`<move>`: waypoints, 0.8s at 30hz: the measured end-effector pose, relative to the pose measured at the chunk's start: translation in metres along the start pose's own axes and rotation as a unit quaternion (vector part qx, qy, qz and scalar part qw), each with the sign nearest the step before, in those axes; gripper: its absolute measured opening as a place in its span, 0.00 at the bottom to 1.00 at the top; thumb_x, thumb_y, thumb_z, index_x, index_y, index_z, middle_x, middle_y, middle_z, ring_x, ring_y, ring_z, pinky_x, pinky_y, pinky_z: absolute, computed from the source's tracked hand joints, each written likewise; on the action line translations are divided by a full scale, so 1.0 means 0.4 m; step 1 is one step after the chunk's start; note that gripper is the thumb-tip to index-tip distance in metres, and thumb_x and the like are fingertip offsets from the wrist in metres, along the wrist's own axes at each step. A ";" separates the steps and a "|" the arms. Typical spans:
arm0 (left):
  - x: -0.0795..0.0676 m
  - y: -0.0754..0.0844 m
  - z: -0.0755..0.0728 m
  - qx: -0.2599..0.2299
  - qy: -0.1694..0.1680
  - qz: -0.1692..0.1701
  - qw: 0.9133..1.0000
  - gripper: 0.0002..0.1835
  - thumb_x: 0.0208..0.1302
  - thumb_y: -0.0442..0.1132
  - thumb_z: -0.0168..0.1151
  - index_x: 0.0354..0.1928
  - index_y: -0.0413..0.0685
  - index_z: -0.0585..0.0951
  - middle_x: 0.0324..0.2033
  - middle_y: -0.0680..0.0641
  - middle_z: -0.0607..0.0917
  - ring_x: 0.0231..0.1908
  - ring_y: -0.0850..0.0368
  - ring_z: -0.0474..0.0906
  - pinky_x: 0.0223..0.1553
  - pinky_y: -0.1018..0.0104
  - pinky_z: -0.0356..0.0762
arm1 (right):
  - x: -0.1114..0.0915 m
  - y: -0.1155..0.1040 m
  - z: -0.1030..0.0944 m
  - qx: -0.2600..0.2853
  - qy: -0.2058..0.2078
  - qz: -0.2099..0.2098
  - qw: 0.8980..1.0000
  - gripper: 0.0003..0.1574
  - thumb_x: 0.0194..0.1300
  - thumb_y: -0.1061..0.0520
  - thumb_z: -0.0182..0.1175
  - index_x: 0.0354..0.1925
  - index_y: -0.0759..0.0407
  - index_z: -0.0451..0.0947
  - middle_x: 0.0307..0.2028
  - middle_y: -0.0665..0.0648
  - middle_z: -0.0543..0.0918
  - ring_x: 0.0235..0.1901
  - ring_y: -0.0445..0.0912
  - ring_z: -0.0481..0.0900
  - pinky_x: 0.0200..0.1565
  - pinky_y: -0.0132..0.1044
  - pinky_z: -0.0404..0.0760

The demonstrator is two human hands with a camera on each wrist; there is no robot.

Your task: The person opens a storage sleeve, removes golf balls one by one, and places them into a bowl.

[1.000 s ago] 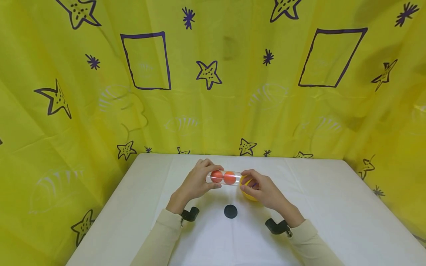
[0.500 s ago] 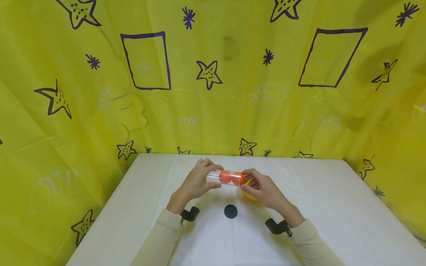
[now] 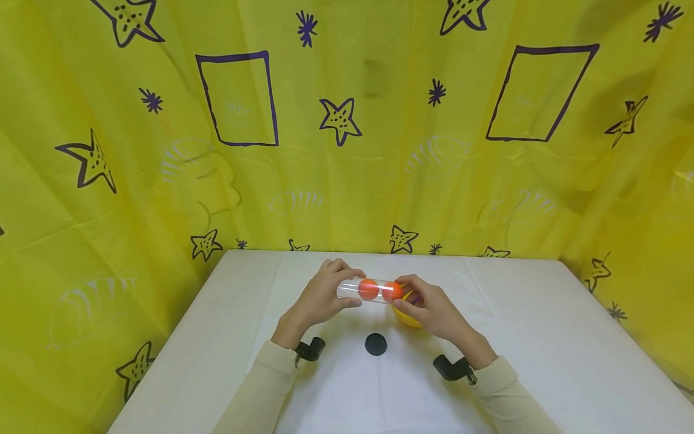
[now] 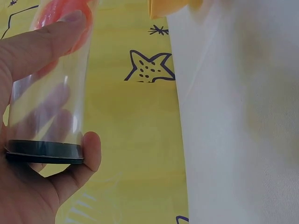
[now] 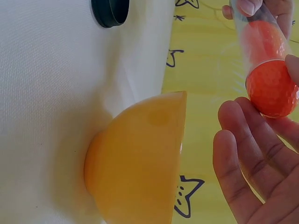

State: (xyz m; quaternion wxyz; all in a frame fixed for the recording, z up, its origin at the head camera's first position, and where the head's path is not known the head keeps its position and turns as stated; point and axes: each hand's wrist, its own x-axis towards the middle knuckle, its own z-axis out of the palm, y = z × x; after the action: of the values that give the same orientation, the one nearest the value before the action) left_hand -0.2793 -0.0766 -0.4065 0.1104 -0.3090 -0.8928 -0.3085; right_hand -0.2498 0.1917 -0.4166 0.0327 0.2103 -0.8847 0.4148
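My left hand [image 3: 322, 292] grips a clear plastic tube [image 3: 348, 289] held sideways above the table. In the left wrist view a dark cap [image 4: 44, 151] closes the tube's end in the palm. One orange golf ball [image 3: 368, 289] lies inside the tube. A second orange golf ball [image 5: 273, 88], dimpled, sticks partly out of the tube's open mouth. My right hand [image 3: 434, 304] pinches this ball between thumb and fingers. Under the right hand, a yellow bowl [image 5: 140, 158] stands upright on the table, partly hidden by that hand in the head view.
A round black lid [image 3: 376, 344] lies on the white table [image 3: 542, 337], between the forearms and nearer than the bowl. Behind the table and along both sides hangs a yellow curtain [image 3: 379, 175] with drawn stars.
Both golf balls have slid right along the tube. The outer one now pokes out of the mouth and stands apart from the other, between my right fingers. The hands have barely moved.
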 end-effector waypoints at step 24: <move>0.001 -0.003 0.002 -0.005 0.003 -0.005 1.000 0.25 0.54 0.42 0.80 0.56 0.55 0.85 0.47 0.50 0.80 0.48 0.56 0.68 0.47 0.62 0.74 | 0.001 0.014 -0.009 -0.013 0.009 0.006 1.000 0.25 0.66 0.53 0.70 0.58 0.57 0.77 0.38 0.54 0.85 0.35 0.45 0.78 0.38 0.31 0.80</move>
State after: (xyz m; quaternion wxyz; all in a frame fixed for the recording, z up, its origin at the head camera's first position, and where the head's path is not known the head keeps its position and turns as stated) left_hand -0.2802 -0.0767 -0.4074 0.1095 -0.3040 -0.8926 -0.3145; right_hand -0.2528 0.1974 -0.4184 0.0406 0.2008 -0.8909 0.4053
